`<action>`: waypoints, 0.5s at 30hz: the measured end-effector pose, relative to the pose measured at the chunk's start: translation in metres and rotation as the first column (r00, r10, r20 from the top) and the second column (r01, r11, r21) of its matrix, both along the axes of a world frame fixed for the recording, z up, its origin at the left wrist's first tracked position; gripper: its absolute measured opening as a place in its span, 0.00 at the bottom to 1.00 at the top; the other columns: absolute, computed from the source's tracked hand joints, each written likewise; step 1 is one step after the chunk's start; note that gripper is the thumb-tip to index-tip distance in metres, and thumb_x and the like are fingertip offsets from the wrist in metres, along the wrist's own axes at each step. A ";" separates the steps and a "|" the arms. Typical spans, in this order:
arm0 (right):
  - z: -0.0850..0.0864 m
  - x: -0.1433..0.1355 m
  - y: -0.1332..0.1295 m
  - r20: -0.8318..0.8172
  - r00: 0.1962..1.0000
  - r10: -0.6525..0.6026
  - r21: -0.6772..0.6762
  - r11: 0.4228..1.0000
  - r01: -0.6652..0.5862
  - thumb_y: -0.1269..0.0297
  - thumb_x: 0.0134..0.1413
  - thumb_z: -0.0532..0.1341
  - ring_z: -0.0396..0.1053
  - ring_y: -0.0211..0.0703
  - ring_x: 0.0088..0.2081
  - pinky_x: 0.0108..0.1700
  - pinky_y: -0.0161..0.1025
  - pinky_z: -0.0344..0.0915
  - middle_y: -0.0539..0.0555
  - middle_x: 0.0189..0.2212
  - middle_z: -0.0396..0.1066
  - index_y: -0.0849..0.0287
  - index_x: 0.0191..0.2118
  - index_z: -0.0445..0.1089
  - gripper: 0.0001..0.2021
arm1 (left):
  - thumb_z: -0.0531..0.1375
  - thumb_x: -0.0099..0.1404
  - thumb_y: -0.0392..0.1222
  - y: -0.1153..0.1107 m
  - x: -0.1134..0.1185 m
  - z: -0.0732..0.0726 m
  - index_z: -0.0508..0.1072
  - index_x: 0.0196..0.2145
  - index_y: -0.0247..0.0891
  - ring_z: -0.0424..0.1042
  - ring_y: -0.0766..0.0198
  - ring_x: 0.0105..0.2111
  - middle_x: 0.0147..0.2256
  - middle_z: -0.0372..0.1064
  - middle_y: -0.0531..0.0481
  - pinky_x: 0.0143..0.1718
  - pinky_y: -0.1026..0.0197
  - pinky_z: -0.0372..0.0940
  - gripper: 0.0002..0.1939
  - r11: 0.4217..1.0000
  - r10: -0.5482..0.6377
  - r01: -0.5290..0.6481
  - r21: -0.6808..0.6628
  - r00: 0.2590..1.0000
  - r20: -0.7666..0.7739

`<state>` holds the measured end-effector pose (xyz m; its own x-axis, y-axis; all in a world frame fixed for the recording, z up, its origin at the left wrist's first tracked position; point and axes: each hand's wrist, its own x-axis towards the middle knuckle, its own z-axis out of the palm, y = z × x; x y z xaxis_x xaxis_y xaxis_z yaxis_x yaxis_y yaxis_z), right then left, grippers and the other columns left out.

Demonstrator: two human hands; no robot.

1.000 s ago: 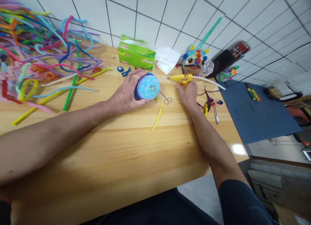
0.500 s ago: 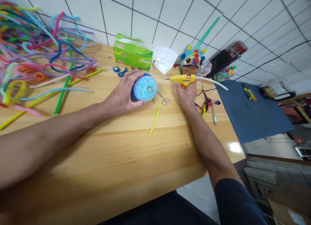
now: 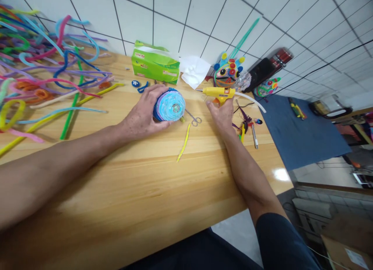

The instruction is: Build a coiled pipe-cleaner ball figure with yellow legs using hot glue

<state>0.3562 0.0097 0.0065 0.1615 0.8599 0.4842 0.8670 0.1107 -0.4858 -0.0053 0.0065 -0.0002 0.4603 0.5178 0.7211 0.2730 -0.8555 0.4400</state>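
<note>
My left hand (image 3: 145,114) is wrapped round a blue and purple coiled object (image 3: 171,105), its light blue round face turned toward me. My right hand (image 3: 223,112) grips a yellow glue gun (image 3: 218,92) by its handle. The gun's nozzle points left, toward the coiled object but apart from it, and a white glue stick (image 3: 253,100) sticks out of its back. Between my hands lie small scissors (image 3: 196,121), partly behind the coiled object. A short yellow fuzzy stem (image 3: 183,142) rests on the wood nearer to me.
Many coloured fuzzy stems (image 3: 76,103) spread over the left of the table (image 3: 140,208). Against the tiled wall stand a green tissue pack (image 3: 155,65), a decorated figure (image 3: 226,75) and a dark bottle (image 3: 262,73). A pen (image 3: 255,136) and scraps lie right of my right hand.
The whole view has shifted slightly, so most things appear a little further left. Both hands keep their holds, and the glue gun appears slightly closer to the coiled object.
</note>
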 end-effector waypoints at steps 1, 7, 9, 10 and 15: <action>0.000 -0.001 -0.001 -0.017 1.000 -0.015 0.000 1.000 0.015 0.47 0.65 0.65 0.77 0.60 0.56 0.63 0.65 0.75 0.64 0.55 0.77 0.53 0.64 0.61 0.28 | 0.74 0.67 0.66 -0.001 0.000 0.001 0.52 0.79 0.55 0.63 0.31 0.72 0.73 0.63 0.43 0.73 0.18 0.63 0.54 1.000 0.005 -0.005 -0.010 1.000 0.001; 0.002 -0.004 0.000 -0.067 0.989 -0.132 -0.041 0.991 0.129 0.56 0.63 0.61 0.79 0.61 0.54 0.61 0.63 0.76 0.66 0.54 0.78 0.55 0.65 0.60 0.27 | 0.74 0.67 0.66 -0.002 0.000 0.002 0.54 0.79 0.52 0.63 0.33 0.72 0.72 0.63 0.43 0.74 0.21 0.63 0.54 1.000 0.008 -0.008 -0.013 1.000 0.010; 0.002 -0.004 0.001 -0.058 0.987 -0.148 -0.036 0.989 0.146 0.59 0.62 0.61 0.78 0.64 0.57 0.63 0.63 0.74 0.68 0.55 0.77 0.57 0.64 0.60 0.27 | 0.75 0.66 0.65 -0.001 0.000 0.001 0.53 0.79 0.51 0.63 0.33 0.72 0.73 0.62 0.43 0.73 0.21 0.63 0.55 1.000 0.008 -0.008 -0.006 1.000 0.003; 0.002 -0.004 0.001 -0.050 0.987 -0.153 -0.027 0.988 0.151 0.60 0.61 0.61 0.77 0.65 0.59 0.64 0.64 0.73 0.68 0.55 0.77 0.57 0.64 0.60 0.26 | 0.75 0.67 0.65 0.000 0.000 0.001 0.53 0.79 0.51 0.63 0.32 0.72 0.73 0.62 0.43 0.73 0.20 0.63 0.55 1.000 0.009 -0.009 -0.006 1.000 0.001; -0.001 -0.006 0.001 -0.035 0.989 -0.145 -0.015 0.989 0.145 0.54 0.61 0.64 0.77 0.64 0.57 0.64 0.66 0.74 0.65 0.54 0.77 0.54 0.61 0.62 0.26 | 0.74 0.67 0.67 0.000 0.000 0.001 0.52 0.80 0.53 0.65 0.32 0.71 0.72 0.63 0.40 0.70 0.20 0.67 0.55 0.999 0.004 -0.005 0.035 1.000 0.007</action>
